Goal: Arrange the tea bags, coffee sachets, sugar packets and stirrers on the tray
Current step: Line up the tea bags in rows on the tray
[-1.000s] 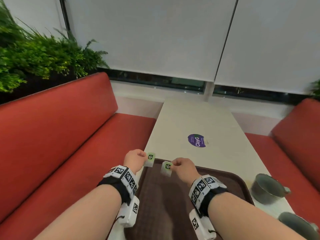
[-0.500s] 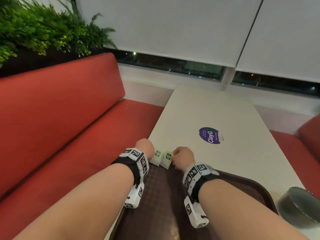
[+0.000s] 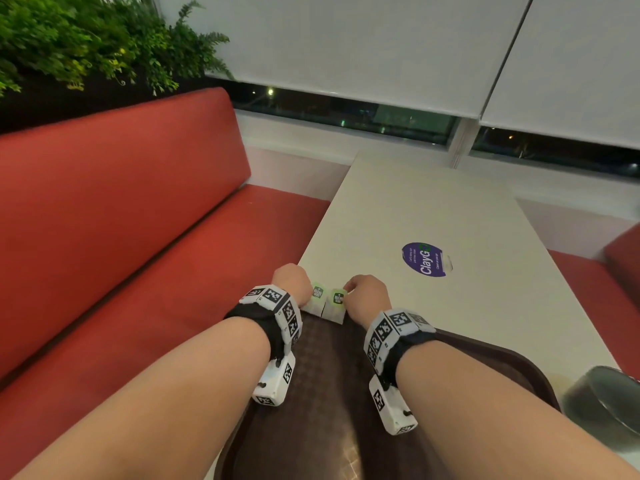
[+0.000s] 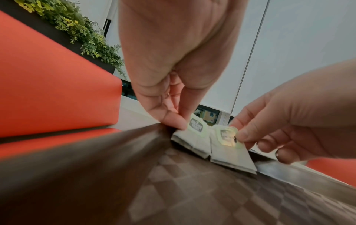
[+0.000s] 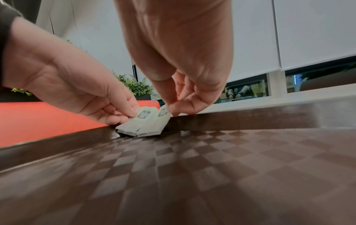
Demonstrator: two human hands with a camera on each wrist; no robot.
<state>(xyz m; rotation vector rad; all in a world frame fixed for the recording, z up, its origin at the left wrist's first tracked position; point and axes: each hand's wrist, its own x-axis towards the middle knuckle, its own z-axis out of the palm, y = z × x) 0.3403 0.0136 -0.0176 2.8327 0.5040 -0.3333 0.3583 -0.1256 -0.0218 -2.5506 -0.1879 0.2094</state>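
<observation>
Two small stacks of tea bags with green-and-black labels stand side by side in the far left corner of the brown checkered tray (image 3: 329, 410), leaning on its far rim. My left hand (image 3: 292, 282) pinches the left tea bag stack (image 3: 317, 299) at its top. My right hand (image 3: 367, 296) pinches the right tea bag stack (image 3: 337, 304). In the left wrist view the left hand (image 4: 183, 121) holds the left stack (image 4: 192, 137), beside the right stack (image 4: 231, 150). In the right wrist view the right hand (image 5: 172, 109) holds the right stack (image 5: 156, 126). No sachets, sugar packets or stirrers are in view.
The tray lies on a white table (image 3: 433, 202) bearing a purple sticker (image 3: 424, 259). A dark metal cup (image 3: 602, 400) stands right of the tray. A red bench (image 3: 121, 237) runs along the left, with plants (image 3: 86, 39) behind it.
Both hands came down and together: the two tea bag stacks, held apart above the tray a second ago, now stand side by side at its far left corner.
</observation>
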